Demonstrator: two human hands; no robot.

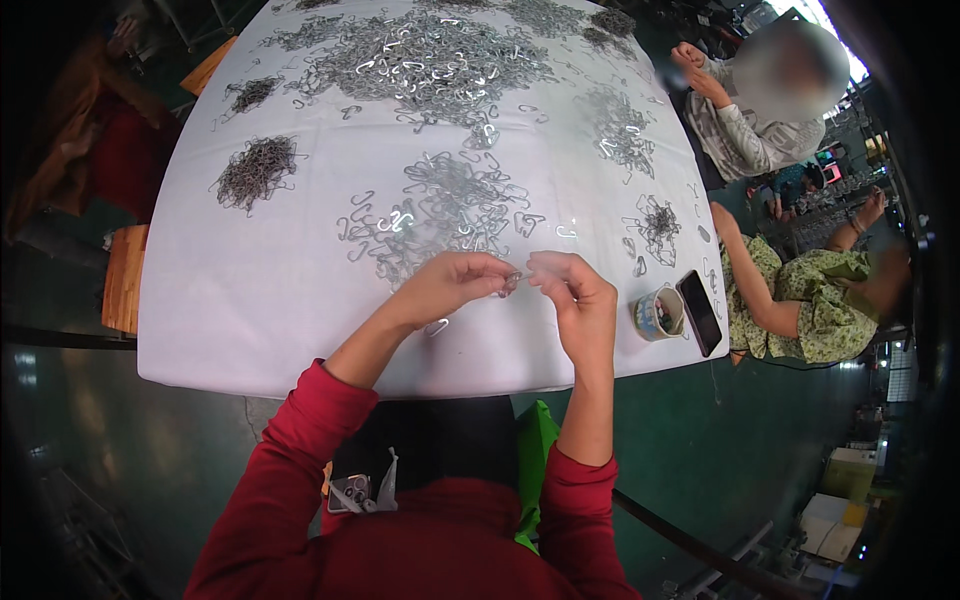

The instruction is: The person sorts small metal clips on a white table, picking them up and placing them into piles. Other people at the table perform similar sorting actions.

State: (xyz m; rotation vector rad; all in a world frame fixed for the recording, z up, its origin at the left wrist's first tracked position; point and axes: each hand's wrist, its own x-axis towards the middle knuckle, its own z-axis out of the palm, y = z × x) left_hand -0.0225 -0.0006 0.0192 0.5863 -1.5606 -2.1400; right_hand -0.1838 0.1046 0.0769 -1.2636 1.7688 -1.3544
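At frame centre above the bench (250,320), left hand (447,284) and right hand (576,292) each narrow their grip on one small metal piece (513,282) (bent wire, perhaps), apparently steadying it from both sides.

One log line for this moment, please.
left hand: pinching small metal piece | right hand: close beside it, contact unclear | ahead: loose metal hooks | right side: cup, black phone

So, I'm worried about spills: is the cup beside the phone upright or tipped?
Upright: the cup shows its open rim facing up.
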